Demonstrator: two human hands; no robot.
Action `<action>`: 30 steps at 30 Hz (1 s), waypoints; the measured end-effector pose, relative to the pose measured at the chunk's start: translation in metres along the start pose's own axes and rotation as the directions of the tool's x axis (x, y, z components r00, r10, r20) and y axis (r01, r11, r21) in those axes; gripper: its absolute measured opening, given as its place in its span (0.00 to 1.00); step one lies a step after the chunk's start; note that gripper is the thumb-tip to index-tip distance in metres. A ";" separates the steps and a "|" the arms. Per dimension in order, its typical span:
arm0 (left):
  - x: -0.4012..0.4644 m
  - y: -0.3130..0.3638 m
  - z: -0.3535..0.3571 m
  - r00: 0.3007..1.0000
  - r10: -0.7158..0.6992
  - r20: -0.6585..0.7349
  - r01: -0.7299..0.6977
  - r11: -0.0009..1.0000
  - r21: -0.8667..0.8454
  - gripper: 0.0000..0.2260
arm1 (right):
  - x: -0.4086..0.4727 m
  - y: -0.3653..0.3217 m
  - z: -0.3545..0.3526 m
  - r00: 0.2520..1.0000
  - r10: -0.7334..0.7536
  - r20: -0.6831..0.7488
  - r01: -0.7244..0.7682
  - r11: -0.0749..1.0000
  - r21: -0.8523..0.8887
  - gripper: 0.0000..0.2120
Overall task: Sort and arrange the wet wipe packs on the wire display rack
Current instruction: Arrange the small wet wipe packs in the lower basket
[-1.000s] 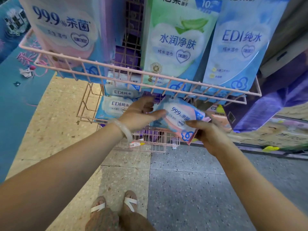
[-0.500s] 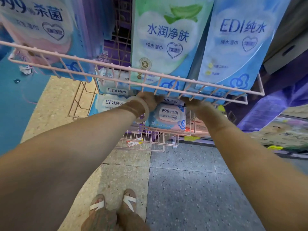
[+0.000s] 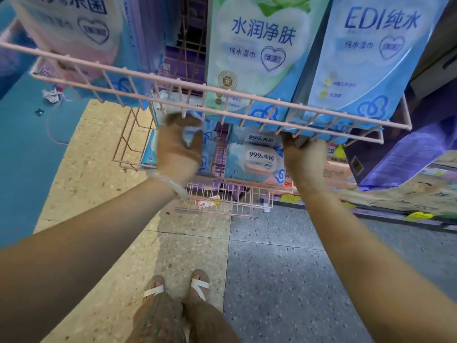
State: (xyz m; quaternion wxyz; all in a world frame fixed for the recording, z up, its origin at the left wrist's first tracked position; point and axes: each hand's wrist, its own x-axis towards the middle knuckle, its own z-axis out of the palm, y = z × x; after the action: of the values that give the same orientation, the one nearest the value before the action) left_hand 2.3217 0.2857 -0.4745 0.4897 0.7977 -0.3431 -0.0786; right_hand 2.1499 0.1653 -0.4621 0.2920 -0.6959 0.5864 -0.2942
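Observation:
Two small 99.9% wet wipe packs [image 3: 257, 159] lie stacked in the lower pink wire basket [image 3: 123, 154]. My left hand [image 3: 179, 147] is blurred and grips a small blue pack [image 3: 193, 134] at the basket's left side, beside other blue EDI packs [image 3: 148, 154]. My right hand [image 3: 305, 159] reaches in against the right edge of the 99.9% stack. Its fingertips are hidden behind the upper shelf's wires.
The upper pink wire shelf [image 3: 247, 94] crosses just above both hands and holds large packs: pink [image 3: 74, 33], green [image 3: 259, 45] and blue EDI [image 3: 371, 58]. Purple packs [image 3: 408, 154] hang at the right. A price tag [image 3: 207, 203] lies on a lower wire tray. My sandalled feet stand on the tiled floor.
The 99.9% pack I held with both hands now sits in the lower basket. My left hand has shifted left onto a blue pack. My right hand stays at the stack's right edge.

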 end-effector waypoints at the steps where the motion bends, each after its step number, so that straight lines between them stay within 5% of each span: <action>1: 0.001 -0.009 -0.012 0.995 -0.034 -0.092 0.031 0.999 -0.030 0.12 | -0.011 -0.001 0.003 0.999 -0.042 -0.005 0.042 0.999 -0.001 0.16; 3: 0.016 -0.028 -0.026 0.975 -0.220 -0.026 0.217 0.972 -0.087 0.22 | -0.030 -0.001 0.011 0.996 -0.075 0.040 0.074 0.997 0.023 0.18; 5: 0.036 -0.038 -0.029 0.884 -0.414 0.218 0.439 0.895 -0.080 0.26 | -0.039 0.000 0.018 0.998 -0.037 0.040 0.037 0.999 0.018 0.21; 7: 0.050 -0.043 -0.026 0.797 -0.479 0.368 0.512 0.859 0.011 0.25 | -0.040 0.000 0.022 0.997 0.025 0.074 -0.028 0.999 0.032 0.23; 13: 0.061 -0.053 -0.005 0.804 -0.442 0.398 0.395 0.897 0.198 0.24 | -0.035 0.006 0.024 0.910 0.200 0.364 -0.133 0.971 -0.200 0.32; 30: 0.052 -0.058 -0.006 0.900 -0.352 0.255 0.299 0.928 0.223 0.25 | -0.043 0.000 0.022 0.929 0.167 0.329 -0.091 0.968 -0.234 0.35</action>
State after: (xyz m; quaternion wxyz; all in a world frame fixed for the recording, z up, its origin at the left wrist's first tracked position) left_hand 2.3911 0.2738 -0.5090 0.3403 0.8641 -0.2783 -0.2450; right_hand 2.1607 0.2094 -0.4797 0.3328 -0.7238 0.5988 -0.0822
